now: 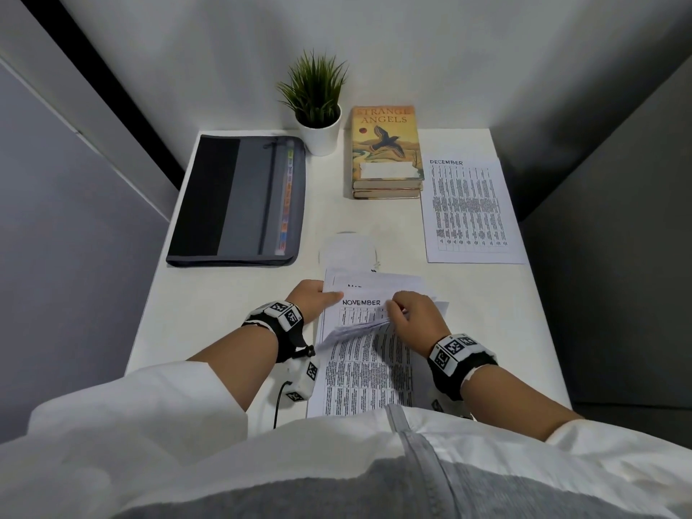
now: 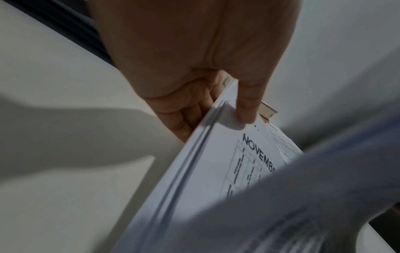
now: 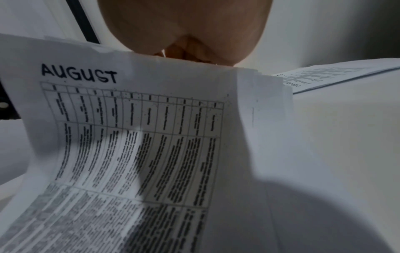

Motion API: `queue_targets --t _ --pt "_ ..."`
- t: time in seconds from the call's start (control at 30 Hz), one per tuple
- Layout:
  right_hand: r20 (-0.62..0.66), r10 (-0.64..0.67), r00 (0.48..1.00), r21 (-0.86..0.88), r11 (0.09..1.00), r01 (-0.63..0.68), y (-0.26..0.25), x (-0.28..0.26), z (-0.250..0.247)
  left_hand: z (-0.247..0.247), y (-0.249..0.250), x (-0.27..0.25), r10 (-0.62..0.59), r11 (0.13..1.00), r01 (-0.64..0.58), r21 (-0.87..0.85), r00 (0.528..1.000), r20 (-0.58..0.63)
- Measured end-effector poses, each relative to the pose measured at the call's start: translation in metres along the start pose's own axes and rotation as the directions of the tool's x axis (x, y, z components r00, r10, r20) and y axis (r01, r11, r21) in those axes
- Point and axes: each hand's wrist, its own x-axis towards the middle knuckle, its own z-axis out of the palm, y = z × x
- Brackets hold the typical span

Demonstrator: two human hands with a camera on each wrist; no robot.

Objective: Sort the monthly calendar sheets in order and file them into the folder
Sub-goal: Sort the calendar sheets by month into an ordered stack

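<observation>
Calendar sheets (image 1: 369,363) sit in a loose stack right under our hands at the near edge of the desk (image 1: 531,331), the NOVEMBER sheet (image 2: 244,164) showing on top. Our left hand (image 1: 310,297) pinches the stack's upper left corner – the thumb (image 2: 246,109) lies on the top page and the other fingers curl underneath. Our right hand (image 1: 413,312) has its fingers curled over the top edge of a few sheets it lifts and bends over; from the right wrist view the page facing us is the AUGUST sheet (image 3: 129,137). Beyond the right hand, further out and to its right, the DECEMBER sheet (image 1: 470,209) lies flat alone on the desk. Beyond the left hand and to its left rests the folder (image 1: 239,200) – dark grey, with coloured tabs showing along one side. Straight ahead of both hands, at the back, stand a potted plant (image 1: 318,103) and a pile of books (image 1: 385,151).
</observation>
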Motion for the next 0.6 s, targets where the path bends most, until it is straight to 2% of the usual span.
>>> queue_targets --t 0.1,0.3,0.43,0.53,0.6 --pt "0.039 0.04 0.998 0.079 0.996 -0.043 -0.002 0.001 0.002 0.002 0.0 0.001 0.033 0.999 -0.032 0.032 0.999 -0.021" --pt "0.121 0.108 0.987 0.088 0.989 -0.119 -0.006 0.011 -0.003 0.005 0.001 -0.001 0.081 0.994 -0.082 -0.069 0.997 -0.019" --pt "0.145 0.072 0.987 -0.093 0.994 -0.059 -0.009 0.017 -0.007 0.005 0.003 -0.004 0.088 0.99 -0.086 -0.112 0.996 0.011" --pt "0.225 0.025 0.974 -0.289 0.956 0.042 -0.012 0.019 -0.01 0.002 0.003 -0.005 0.056 0.993 -0.053 -0.104 0.998 0.026" --pt "0.289 0.039 0.957 -0.307 0.95 0.054 -0.017 0.019 -0.011 0.001 0.002 -0.003 0.047 0.996 -0.045 -0.075 0.999 0.026"
